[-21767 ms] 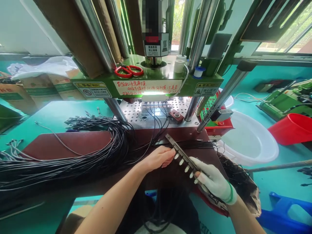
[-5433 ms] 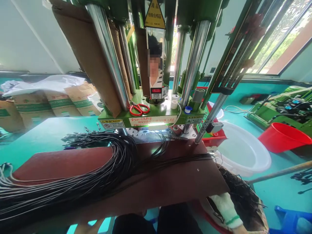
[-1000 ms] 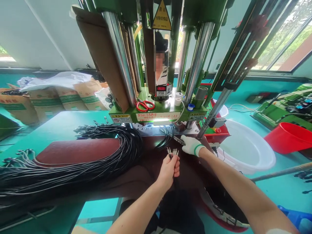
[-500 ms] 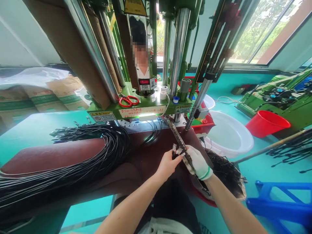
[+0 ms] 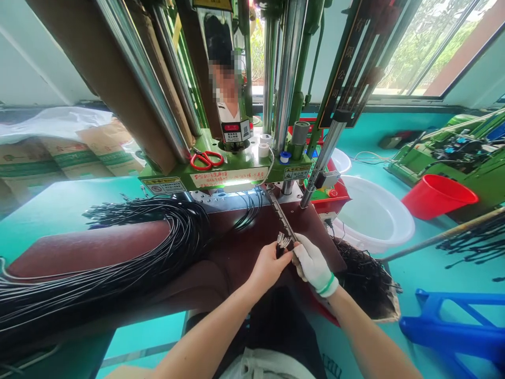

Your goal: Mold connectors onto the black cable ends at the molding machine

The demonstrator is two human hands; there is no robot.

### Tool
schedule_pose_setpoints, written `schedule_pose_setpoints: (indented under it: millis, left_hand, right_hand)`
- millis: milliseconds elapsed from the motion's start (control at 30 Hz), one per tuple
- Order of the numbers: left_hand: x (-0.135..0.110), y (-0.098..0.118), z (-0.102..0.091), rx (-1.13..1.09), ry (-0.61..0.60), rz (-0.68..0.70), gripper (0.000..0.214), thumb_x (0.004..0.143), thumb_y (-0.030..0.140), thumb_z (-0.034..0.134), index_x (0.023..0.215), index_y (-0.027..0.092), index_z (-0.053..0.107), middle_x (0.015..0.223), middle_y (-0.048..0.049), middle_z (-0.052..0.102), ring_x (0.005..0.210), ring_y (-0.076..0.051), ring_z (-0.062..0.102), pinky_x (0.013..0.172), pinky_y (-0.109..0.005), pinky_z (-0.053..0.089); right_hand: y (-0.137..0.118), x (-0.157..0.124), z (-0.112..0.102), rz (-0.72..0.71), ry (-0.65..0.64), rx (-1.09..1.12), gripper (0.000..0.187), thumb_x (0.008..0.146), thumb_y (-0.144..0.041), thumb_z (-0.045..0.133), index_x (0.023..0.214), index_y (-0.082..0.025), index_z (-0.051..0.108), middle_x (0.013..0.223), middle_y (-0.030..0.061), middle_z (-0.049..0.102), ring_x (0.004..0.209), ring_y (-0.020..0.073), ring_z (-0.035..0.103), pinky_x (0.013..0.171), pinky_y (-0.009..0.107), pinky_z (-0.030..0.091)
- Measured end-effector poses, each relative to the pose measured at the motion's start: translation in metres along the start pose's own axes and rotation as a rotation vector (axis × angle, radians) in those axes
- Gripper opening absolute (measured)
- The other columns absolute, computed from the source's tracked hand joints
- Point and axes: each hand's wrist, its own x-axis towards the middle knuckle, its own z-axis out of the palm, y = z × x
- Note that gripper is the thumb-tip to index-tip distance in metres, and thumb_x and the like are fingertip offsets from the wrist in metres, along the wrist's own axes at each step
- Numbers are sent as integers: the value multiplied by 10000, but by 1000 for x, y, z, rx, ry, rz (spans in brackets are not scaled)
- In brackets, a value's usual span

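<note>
My bare left hand (image 5: 269, 267) is closed round a small bunch of black cables with shiny metal connector ends (image 5: 282, 241), which stick up past the thumb. Just right of it, my right hand (image 5: 315, 266), in a white glove with a green cuff, is closed on the near end of a long, narrow metal bar (image 5: 282, 213) with notches along it. The bar's far end reaches the metal plate at the foot of the green press (image 5: 232, 176). The glove covers its near end. Several thin black cables (image 5: 249, 210) hang from the press edge, left of the bar.
A thick bundle of black cables (image 5: 185, 237) curves over the brown table (image 5: 98, 247) at left. Red-handled scissors (image 5: 206, 160) lie on the press. Right of me are a white tub (image 5: 369, 216), a red bucket (image 5: 438, 197), dark cable scraps (image 5: 363, 279) and a blue stool (image 5: 453, 329).
My gloved right hand has shifted slightly up and left along with the bar. The dark strip that trailed below the glove is out of sight. The connector ends in my left hand now stand closer together.
</note>
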Motion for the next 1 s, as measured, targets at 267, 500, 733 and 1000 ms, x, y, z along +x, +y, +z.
schedule_pose_setpoints:
  millis: [267, 500, 733, 1000]
  left_hand:
    - [1, 14, -6, -275, 254, 14, 288, 770, 470, 502, 766, 186, 451, 498, 89, 331, 391, -44, 294, 369, -166, 252]
    - [-1, 21, -3, -183, -20, -225, 277, 730, 423, 553, 669, 168, 465, 413, 103, 250, 329, -23, 164, 314, -170, 116]
    - [-1, 23, -6, -177, -76, -226, 286, 720, 420, 557, 630, 162, 477, 393, 103, 238, 325, -20, 152, 320, -174, 122]
    - [0, 22, -7, -186, -92, -233, 283, 730, 420, 541, 627, 166, 471, 392, 106, 247, 329, -20, 142, 318, -170, 107]
  right_hand:
    - [6, 4, -8, 52, 32, 122, 363, 851, -412, 411, 1134, -193, 470, 519, -76, 459, 246, 41, 324, 208, 147, 243]
    - [7, 0, -11, 48, 8, 157, 456, 844, -410, 438, 1251, -205, 410, 532, -60, 477, 261, 35, 326, 219, 137, 256]
    - [7, 1, -13, 42, -50, 157, 508, 843, -421, 448, 1279, -166, 398, 541, -46, 487, 270, 28, 323, 225, 131, 241]
    - [9, 1, -14, 58, -68, 124, 511, 849, -416, 445, 1299, -178, 388, 535, -57, 461, 272, 22, 317, 234, 130, 239]
